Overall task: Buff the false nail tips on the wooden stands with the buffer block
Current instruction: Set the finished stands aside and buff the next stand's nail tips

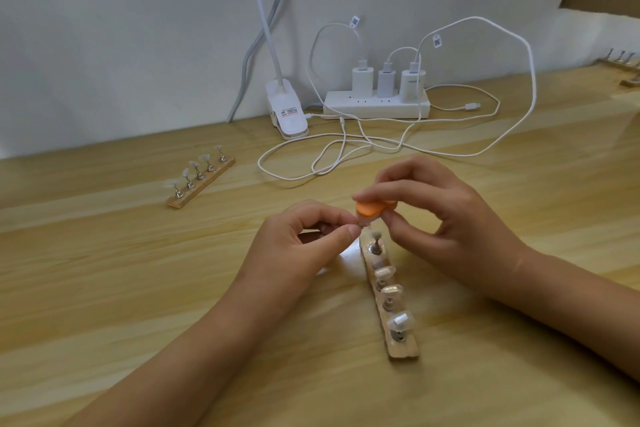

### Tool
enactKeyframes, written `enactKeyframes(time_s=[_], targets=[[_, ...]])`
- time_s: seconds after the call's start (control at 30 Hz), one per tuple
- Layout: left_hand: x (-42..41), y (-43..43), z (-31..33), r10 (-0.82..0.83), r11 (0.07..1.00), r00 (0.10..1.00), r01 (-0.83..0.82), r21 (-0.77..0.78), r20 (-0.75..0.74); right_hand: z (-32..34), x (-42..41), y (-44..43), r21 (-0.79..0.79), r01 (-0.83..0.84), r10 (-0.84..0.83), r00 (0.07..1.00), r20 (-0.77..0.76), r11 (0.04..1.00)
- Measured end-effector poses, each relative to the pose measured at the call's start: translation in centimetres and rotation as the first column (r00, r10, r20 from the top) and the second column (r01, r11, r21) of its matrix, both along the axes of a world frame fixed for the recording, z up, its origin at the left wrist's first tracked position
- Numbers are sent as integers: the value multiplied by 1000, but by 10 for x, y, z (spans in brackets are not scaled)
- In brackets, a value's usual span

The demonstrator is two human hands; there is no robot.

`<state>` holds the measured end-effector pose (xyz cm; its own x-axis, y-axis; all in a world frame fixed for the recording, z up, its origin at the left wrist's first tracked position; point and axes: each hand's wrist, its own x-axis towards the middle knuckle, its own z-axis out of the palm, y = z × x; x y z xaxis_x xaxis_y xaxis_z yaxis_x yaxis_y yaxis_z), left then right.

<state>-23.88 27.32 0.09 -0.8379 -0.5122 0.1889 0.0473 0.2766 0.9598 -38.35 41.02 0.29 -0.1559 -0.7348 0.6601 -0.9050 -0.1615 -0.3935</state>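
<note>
A wooden stand lies lengthwise in front of me, with several clear false nail tips on metal pegs. Its far peg shows no tip on top. My right hand grips a small orange buffer block above the stand's far end. My left hand pinches a small clear nail tip between thumb and forefinger, pressed against the underside of the block. A second wooden stand with several tips lies apart at the left on the wooden table.
A white power strip with three chargers sits by the wall, its white cables looping over the table behind my hands. A white clip lamp base stands beside it. More stands show at the far right edge.
</note>
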Motion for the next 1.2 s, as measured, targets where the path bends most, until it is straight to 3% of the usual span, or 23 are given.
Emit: enactKeyframes(time_s=[0.23,0.33,0.4,0.47,0.87,1.2], targets=[[1,1,1,-6,1000,1000,6,26,8,-1,-7,-1,17,19,-19,1000,0,1000],[1,1,1,-3,999,1000,3,53,10,2,-12,1,49,37,-50,954,295,998],[2,1,1,-3,998,1000,3,57,11,4,-8,1,-16,-46,46,807,589,999],[1,1,1,0,998,1000,0,66,9,4,-2,1,-74,-111,131,699,703,991],[2,-1,-1,13,1000,1000,-13,7,1,-5,4,-2,-54,-164,172,947,273,985],[2,0,0,30,1000,999,-30,4,-19,-7,2,-4,-24,-154,154,939,307,988]])
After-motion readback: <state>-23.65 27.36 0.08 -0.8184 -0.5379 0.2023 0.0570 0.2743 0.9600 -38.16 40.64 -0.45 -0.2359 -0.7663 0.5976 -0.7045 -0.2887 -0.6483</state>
